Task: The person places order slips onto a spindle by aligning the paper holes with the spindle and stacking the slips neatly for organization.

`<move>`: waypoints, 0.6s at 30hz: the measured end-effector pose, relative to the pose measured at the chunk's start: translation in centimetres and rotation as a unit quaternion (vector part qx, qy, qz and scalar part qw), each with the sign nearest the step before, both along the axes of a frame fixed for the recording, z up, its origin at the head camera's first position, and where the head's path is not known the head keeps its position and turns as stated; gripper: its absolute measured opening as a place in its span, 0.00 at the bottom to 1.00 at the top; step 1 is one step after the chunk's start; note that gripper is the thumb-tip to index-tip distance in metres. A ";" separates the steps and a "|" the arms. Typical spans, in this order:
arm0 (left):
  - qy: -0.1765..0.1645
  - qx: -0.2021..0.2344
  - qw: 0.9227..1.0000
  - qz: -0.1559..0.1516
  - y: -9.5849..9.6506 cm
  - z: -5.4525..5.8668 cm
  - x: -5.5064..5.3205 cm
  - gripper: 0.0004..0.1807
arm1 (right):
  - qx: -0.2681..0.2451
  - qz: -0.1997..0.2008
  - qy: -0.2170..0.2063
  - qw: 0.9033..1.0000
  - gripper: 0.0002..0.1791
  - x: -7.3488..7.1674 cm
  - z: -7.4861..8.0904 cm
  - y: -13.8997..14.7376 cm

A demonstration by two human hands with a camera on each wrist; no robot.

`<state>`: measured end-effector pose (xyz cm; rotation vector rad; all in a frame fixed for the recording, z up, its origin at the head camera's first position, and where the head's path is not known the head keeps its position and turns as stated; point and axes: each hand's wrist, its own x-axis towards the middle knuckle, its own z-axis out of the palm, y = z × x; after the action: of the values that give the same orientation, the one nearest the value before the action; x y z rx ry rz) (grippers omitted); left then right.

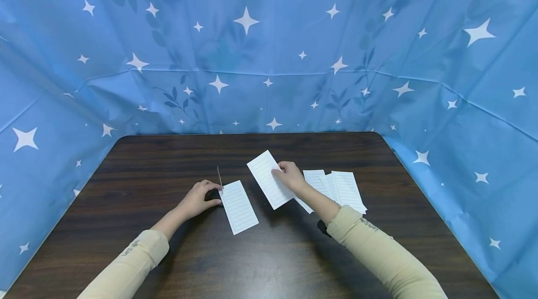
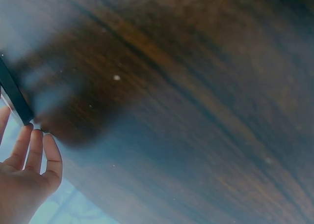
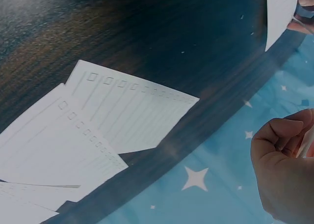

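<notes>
My left hand (image 1: 199, 200) grips, between thumb and fingers, the dark base of what looks like a paper spike (image 1: 219, 176), a thin upright rod. In the left wrist view, the left hand's fingertips touch its dark flat edge (image 2: 14, 95). A lined white sheet (image 1: 238, 208) has its top left corner at the rod; whether the rod pierces it I cannot tell. To its right, my right hand (image 1: 291, 177) pinches another lined sheet (image 1: 269, 178) by its right edge, tilted above the table. In the right wrist view, the right hand (image 3: 282, 170) shows curled fingers.
Several loose lined sheets (image 1: 346, 190) overlap on the table to the right, partly behind the right forearm. They show small checkboxes (image 3: 122, 84) in the right wrist view. The dark wooden table (image 1: 269, 266) has a blue star-patterned cloth (image 1: 269, 46) behind it.
</notes>
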<state>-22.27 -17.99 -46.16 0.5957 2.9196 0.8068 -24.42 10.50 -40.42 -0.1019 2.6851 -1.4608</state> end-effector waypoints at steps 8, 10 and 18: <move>0.012 -0.004 1.000 -0.005 0.0 0.0 0.1 0.20 | -0.013 0.003 0.004 1.000 0.10 0.3 0.7 -0.8; 0.016 -0.005 1.000 -0.006 0.0 0.1 0.1 0.20 | -0.020 0.004 0.003 1.000 0.10 0.4 0.8 -1.0; 0.022 0.003 1.000 0.010 -0.2 0.8 0.3 0.16 | -0.028 0.009 0.002 1.000 0.11 0.6 1.3 -1.6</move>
<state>-21.95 -18.15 -45.38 0.5939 2.9673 0.8155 -23.82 8.86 -39.13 -0.1337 2.6388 -1.5333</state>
